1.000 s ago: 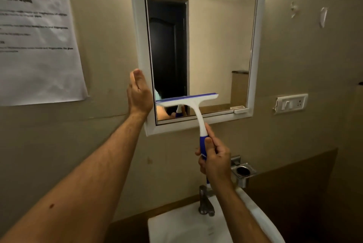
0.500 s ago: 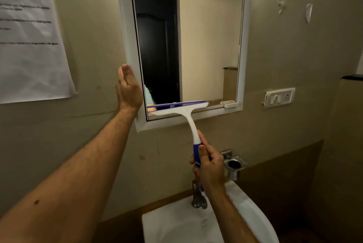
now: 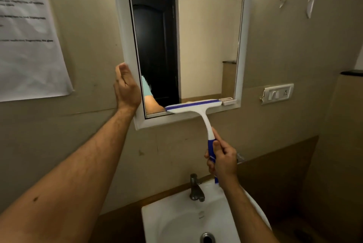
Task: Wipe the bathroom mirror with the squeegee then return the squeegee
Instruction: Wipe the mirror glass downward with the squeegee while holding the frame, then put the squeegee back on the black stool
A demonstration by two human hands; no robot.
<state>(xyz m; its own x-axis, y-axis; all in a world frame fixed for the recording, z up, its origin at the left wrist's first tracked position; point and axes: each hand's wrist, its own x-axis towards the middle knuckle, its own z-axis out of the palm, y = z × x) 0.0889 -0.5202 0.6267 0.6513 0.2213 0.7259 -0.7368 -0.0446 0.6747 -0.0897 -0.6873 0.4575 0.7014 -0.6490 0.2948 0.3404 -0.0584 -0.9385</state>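
The white-framed mirror (image 3: 206, 36) hangs on the beige wall above the sink. A white squeegee (image 3: 193, 106) with a blue rubber strip lies with its blade across the bottom right of the glass, just above the lower frame. My right hand (image 3: 223, 161) grips its blue handle below the mirror. My left hand (image 3: 125, 86) rests against the outer left edge of the mirror frame (image 3: 121, 26), near its lower corner, fingers lightly bent and holding nothing.
A white sink (image 3: 157, 221) with a metal tap (image 3: 195, 188) sits directly below. A small white dish (image 3: 227, 101) lies on the frame's lower right ledge. A switch plate (image 3: 278, 93) is right of the mirror, a paper notice (image 3: 29, 46) left.
The squeegee has been pulled down the glass to the bottom edge and now sits further right. My left hand has stayed on the frame's left edge.
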